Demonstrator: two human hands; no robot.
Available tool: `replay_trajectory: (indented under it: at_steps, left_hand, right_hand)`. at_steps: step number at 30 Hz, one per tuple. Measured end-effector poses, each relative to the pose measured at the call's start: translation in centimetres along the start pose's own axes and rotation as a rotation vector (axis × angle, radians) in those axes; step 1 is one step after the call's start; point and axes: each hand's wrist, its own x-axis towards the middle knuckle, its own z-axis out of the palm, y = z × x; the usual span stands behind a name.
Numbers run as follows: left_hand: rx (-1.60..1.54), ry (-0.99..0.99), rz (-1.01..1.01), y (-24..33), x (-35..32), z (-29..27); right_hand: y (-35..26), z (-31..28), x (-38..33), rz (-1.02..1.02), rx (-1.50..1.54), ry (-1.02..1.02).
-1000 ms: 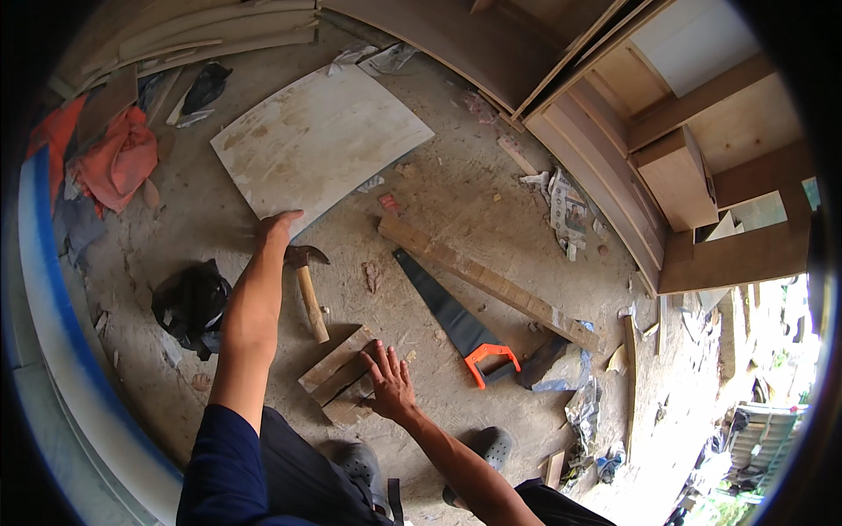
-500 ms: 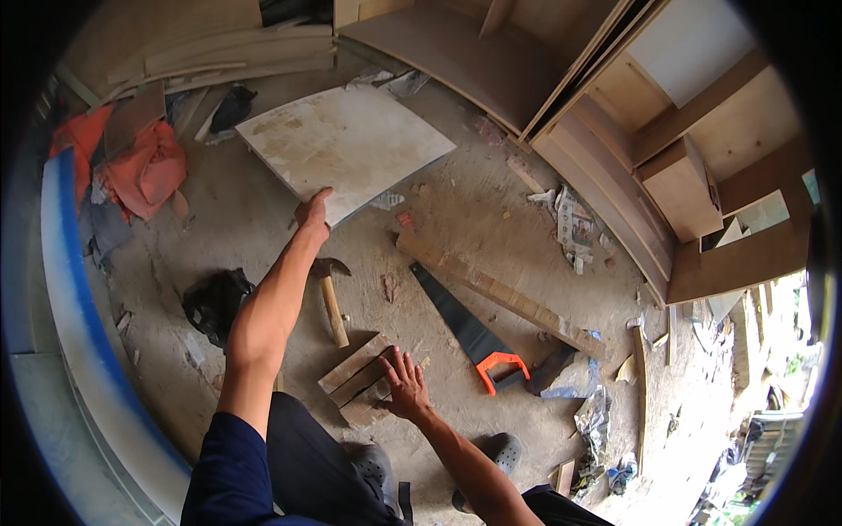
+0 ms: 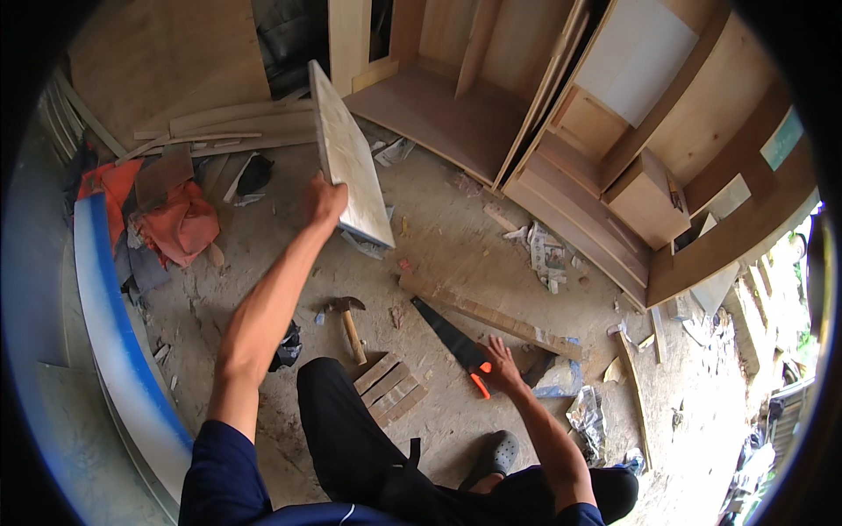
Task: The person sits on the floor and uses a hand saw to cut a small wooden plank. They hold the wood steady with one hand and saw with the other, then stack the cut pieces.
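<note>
My left hand (image 3: 326,202) is closed on the near left edge of a flat, stained whitish board (image 3: 353,162), which is tilted up steeply on its edge. My right hand (image 3: 502,364), fingers stretched out, is at the orange handle of a hand saw (image 3: 445,335) lying on the floor; it partly covers that handle, so any grip there is hard to see. A claw hammer (image 3: 351,331) with a wooden handle rests left of the saw. Several short wooden blocks (image 3: 390,386) lie side by side near my knee.
A long wooden batten (image 3: 491,314) lies just beyond the saw. Wooden cabinet frames (image 3: 579,210) stand at the back and right. Orange cloth (image 3: 178,223) is heaped at the left, near a blue-and-white curved panel (image 3: 118,307). Crumpled newspaper (image 3: 545,256) litters the floor.
The board has swung from a nearly flat slant to steeply upright in my left hand. My right hand has left the wooden blocks and moved right to the saw handle.
</note>
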Motion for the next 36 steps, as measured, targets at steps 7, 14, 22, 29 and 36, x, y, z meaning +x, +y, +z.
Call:
replay_trajectory:
  at_steps: [7, 14, 22, 29, 36]
  left_hand:
    - [-0.12, 0.045, 0.348, 5.2, -9.7, -3.3]
    - [-0.413, -0.176, 0.593, 13.6, -18.1, -6.7]
    - [-0.514, -0.764, 0.995, 24.5, -32.0, -7.0]
    - [-0.586, -0.942, 1.134, 28.4, -45.3, -7.8]
    - [-0.658, -1.301, 1.211, 28.9, -55.1, -8.2]
  right_hand:
    - [-4.8, -12.5, 1.0, -0.015, 0.338, 0.324]
    - [-19.6, -26.2, -0.8, -0.023, 1.024, 0.333]
    - [-20.8, -32.2, -12.7, 0.51, 0.736, 0.945]
    - [-14.1, -30.0, -27.3, 0.468, 0.569, 1.278]
    - [-10.5, -24.4, -40.1, 0.649, 0.588, 1.412]
